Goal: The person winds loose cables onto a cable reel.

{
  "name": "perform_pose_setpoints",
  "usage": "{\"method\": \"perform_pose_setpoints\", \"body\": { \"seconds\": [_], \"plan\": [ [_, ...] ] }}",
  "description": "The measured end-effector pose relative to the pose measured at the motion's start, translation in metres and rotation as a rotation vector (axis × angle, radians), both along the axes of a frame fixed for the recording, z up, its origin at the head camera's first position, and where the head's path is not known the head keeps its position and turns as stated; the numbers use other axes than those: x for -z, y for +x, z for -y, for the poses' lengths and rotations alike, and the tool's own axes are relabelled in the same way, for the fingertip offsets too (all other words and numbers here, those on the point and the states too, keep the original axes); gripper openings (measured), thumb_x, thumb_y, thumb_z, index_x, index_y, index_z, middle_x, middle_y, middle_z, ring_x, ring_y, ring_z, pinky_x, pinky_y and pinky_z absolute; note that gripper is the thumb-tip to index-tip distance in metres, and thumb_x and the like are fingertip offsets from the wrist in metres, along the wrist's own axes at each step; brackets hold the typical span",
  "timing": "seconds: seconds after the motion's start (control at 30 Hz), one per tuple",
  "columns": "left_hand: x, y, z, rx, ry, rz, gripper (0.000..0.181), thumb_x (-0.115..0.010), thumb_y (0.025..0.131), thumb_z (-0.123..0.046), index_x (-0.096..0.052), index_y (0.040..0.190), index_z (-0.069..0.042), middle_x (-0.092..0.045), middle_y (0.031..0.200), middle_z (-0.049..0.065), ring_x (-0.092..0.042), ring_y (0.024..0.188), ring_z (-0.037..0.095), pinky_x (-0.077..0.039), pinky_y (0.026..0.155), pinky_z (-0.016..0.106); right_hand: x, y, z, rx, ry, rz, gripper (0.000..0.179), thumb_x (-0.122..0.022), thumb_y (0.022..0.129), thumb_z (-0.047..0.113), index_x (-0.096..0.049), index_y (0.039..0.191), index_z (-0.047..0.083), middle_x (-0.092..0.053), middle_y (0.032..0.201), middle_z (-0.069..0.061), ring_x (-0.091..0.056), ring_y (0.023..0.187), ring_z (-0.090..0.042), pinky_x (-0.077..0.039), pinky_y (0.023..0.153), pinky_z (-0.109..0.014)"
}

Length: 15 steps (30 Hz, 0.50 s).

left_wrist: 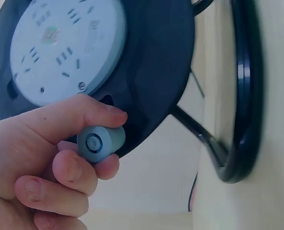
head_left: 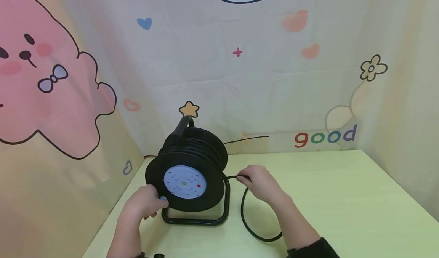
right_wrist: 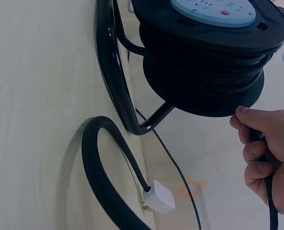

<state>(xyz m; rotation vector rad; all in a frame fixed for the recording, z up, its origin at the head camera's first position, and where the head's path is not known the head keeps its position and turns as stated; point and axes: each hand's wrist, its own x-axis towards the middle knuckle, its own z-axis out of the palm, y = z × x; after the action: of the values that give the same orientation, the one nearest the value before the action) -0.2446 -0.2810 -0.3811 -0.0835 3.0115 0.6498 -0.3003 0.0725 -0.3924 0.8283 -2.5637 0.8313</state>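
Observation:
A black cable reel (head_left: 186, 204) stands upright on the table, with a round white socket panel (head_left: 185, 182) on its front face. My left hand (head_left: 143, 202) pinches a pale blue-grey knob (left_wrist: 104, 142) low on that face, between thumb and fingers. Black cable is wound thickly around the drum. To the right of the reel, my right hand (head_left: 259, 184) grips the free length of black cable (right_wrist: 103, 187), its fingers curled around it. The cable loops down onto the table below this hand. In the right wrist view, a white plug (right_wrist: 159, 196) is at the cable's end.
The reel rests on a bent black tube stand (head_left: 195, 222). Behind it a thin dark cord (head_left: 247, 139) runs along the back. A cartoon-printed curtain (head_left: 219, 86) hangs behind the pale green table (head_left: 343, 197). A small dark object (head_left: 159, 255) shows at the bottom edge.

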Motion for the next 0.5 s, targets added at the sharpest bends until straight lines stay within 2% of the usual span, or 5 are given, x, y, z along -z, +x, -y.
{"method": "perform_pose_setpoints", "body": {
  "seconds": [0.13, 0.33, 0.5],
  "plan": [
    [-0.008, 0.002, 0.006, -0.016, 0.024, -0.04, 0.035, -0.066, 0.076, -0.023, -0.048, 0.05, -0.01, -0.053, 0.046, 0.003, -0.045, 0.039, 0.017, -0.035, 0.043, 0.029, 0.005, -0.002, 0.008, -0.003, 0.016, 0.004, 0.006, -0.069, 0.087, 0.012, -0.073, 0.086, 0.015, -0.062, 0.077, 0.008, -0.056, 0.074, -0.007, -0.05, 0.068, -0.031],
    [-0.017, 0.006, 0.012, -0.037, 0.049, -0.097, 0.037, -0.066, 0.078, -0.025, -0.05, 0.049, -0.009, -0.051, 0.044, 0.001, -0.045, 0.04, 0.017, -0.037, 0.042, 0.029, 0.011, -0.005, 0.018, -0.02, 0.042, -0.015, 0.007, -0.068, 0.088, 0.012, -0.074, 0.089, 0.015, -0.062, 0.079, 0.008, -0.058, 0.076, -0.007, -0.051, 0.068, -0.029],
    [-0.021, 0.009, 0.013, -0.039, 0.072, -0.112, 0.037, -0.066, 0.078, -0.024, -0.05, 0.048, -0.008, -0.051, 0.043, 0.001, -0.046, 0.04, 0.017, -0.039, 0.042, 0.03, 0.013, -0.004, 0.02, -0.015, 0.059, -0.027, 0.008, -0.067, 0.089, 0.012, -0.074, 0.09, 0.015, -0.061, 0.079, 0.008, -0.058, 0.075, -0.008, -0.05, 0.066, -0.029]
  ]
}}
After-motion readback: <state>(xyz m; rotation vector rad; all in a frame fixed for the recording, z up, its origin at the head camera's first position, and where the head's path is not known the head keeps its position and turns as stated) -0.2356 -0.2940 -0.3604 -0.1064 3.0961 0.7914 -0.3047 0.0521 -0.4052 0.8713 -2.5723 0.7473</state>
